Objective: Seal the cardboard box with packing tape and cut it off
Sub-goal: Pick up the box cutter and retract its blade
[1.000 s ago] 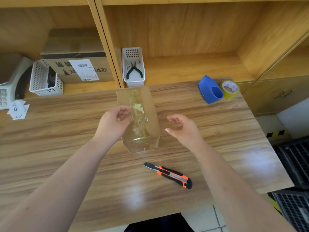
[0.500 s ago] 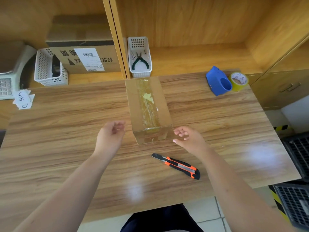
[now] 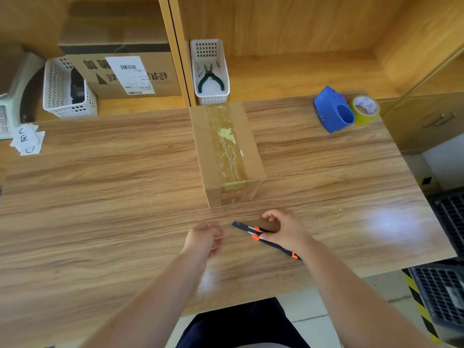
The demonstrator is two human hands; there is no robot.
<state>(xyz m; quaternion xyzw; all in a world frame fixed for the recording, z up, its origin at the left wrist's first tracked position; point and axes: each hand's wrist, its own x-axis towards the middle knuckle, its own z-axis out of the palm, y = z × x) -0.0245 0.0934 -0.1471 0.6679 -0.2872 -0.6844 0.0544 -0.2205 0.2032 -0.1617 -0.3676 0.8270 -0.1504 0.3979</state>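
Inspected the wood-grain table [image 3: 100, 197]: carries every task item. Found the cardboard box [image 3: 203, 146] standing mid-table toward the far edge, flaps down, well apart from both hands. Noted a strip of clear tape [image 3: 227, 149] running the length of the top seam and folding over onto the near face; wrinkled and yellowed in places, but seen to cover the seam from end to end. Located the blue tape dispenser [image 3: 331, 109] at the far right corner, touching or just beside the tape roll [image 3: 365, 109]; traced no tape leading from either to the box. Judged on that basis: sealing done and strip apparently cut free; little left beyond a possible trim or pressing-down. Recorded the left hand [image 3: 203, 238] hovering near the front edge, fingers loosely curled, holding nothing. Recorded the right hand [image 3: 283, 229] just beside it, set over the utility knife [image 3: 247, 228], thumb against the handle by the orange slider, fingers arched over the far side with a gap showing beneath. Cannot tell whether that grip has closed. Found the knife lying in front of the box, blade end pointing left.
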